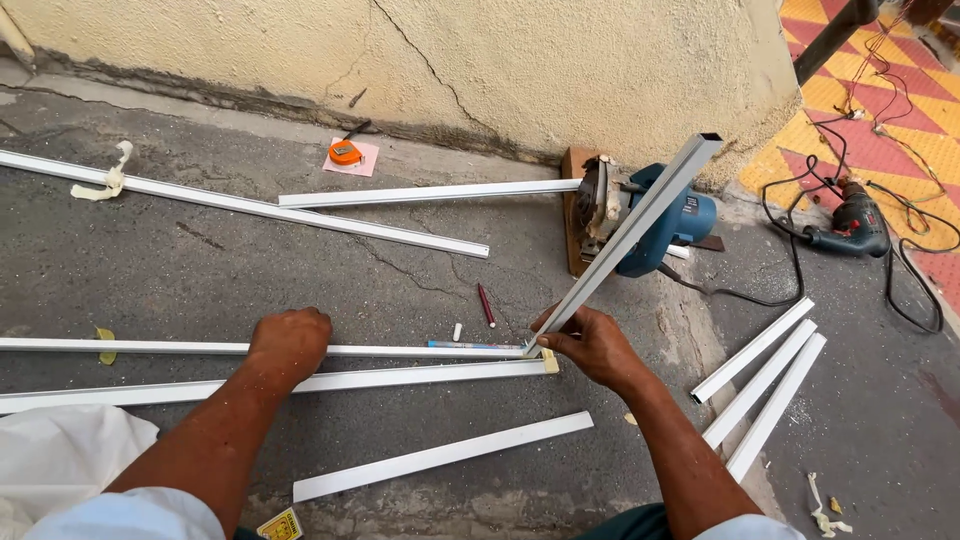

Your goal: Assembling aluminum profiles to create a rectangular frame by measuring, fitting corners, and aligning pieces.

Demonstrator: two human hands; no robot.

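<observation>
While the left hand (290,343) presses flat on a long white strip (400,351), the right hand (592,345) pinches a tilted metal bar (640,222) above the floor (300,270).

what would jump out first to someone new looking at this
The right hand at centre grips a tilted metal channel that rises toward the wall, its lower end meeting a long white strip that the left hand presses flat to the ground. Behind it sits a blue circular saw by the cracked wall, with an orange tape measure to its left.
</observation>
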